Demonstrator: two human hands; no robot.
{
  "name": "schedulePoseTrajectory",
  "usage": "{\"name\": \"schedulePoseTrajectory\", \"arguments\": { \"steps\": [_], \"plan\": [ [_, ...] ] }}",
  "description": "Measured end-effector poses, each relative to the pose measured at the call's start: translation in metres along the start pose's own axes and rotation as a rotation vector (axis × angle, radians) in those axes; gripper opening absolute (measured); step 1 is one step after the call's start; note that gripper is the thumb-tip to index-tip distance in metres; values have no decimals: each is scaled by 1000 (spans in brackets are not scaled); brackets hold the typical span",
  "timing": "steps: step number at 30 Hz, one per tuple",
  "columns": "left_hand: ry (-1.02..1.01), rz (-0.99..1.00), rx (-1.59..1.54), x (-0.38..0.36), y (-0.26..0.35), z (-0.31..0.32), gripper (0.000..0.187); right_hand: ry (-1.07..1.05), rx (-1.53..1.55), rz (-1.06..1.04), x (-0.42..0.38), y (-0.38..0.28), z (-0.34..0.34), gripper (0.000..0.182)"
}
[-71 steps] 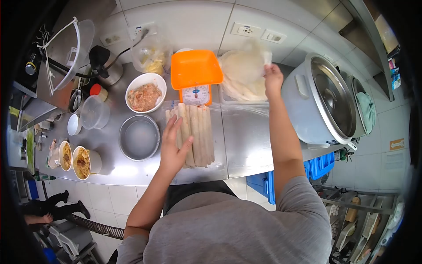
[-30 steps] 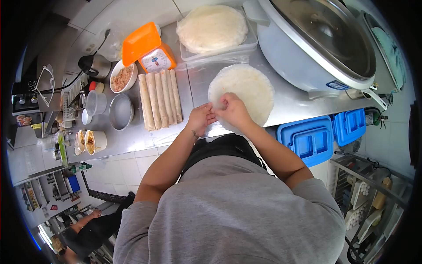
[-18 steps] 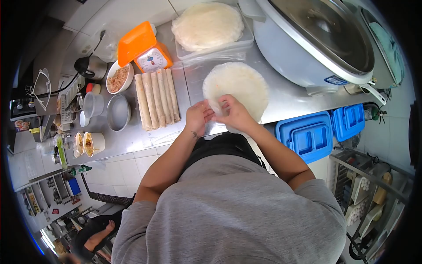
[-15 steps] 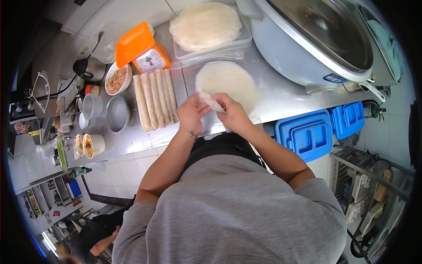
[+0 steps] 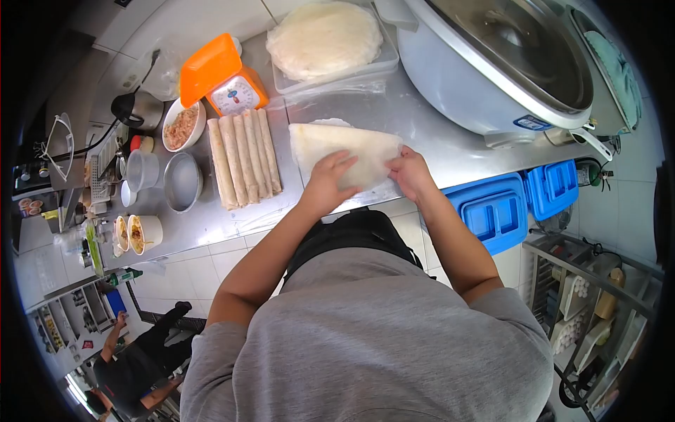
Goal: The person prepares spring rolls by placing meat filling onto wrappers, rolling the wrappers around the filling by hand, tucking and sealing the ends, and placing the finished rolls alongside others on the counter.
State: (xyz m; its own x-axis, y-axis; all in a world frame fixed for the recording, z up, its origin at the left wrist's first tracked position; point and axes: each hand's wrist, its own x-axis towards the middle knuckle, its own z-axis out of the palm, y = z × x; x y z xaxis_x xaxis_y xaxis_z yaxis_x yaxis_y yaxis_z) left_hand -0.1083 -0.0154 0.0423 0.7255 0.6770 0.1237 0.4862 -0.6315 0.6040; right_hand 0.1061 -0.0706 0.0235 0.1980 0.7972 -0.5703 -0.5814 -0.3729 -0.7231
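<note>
A thin, pale wrapper sheet (image 5: pixel 336 143) lies on the steel counter in front of me, its far edge nearly straight as if folded over or lifted. My left hand (image 5: pixel 329 184) rests at its near left part, fingers spread and slightly blurred. At the right corner of the sheet, my right hand (image 5: pixel 409 172) pinches the edge between thumb and fingers. Left of the sheet, several long filled rolls (image 5: pixel 245 160) lie side by side. Behind it, a stack of round wrappers (image 5: pixel 323 41) sits in a clear plastic tray (image 5: pixel 295 86).
An orange kitchen scale (image 5: pixel 239 93) stands behind the rolls, beside a bowl of minced filling (image 5: pixel 181 129). A metal pan (image 5: pixel 183 181) and cups of food (image 5: pixel 146 234) are farther left. A large lidded cooker (image 5: pixel 457 84) occupies the right. Blue lidded bins (image 5: pixel 492 218) stand below; another person (image 5: pixel 133 373) is behind.
The round wrapper that lay flat now has a straight far edge under my hands. My hands have parted from the small white piece they held together. The person behind has shifted.
</note>
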Motion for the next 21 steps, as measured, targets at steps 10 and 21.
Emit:
{"name": "schedulePoseTrajectory", "arguments": {
  "steps": [10,21],
  "plan": [
    [-47,128,214,10,11,14,52,91,192,-137,-23,-16,13,15],
    [299,-287,-822,40,78,-39,34,-282,-393,-580,-43,-64,50,22]
  ]
}}
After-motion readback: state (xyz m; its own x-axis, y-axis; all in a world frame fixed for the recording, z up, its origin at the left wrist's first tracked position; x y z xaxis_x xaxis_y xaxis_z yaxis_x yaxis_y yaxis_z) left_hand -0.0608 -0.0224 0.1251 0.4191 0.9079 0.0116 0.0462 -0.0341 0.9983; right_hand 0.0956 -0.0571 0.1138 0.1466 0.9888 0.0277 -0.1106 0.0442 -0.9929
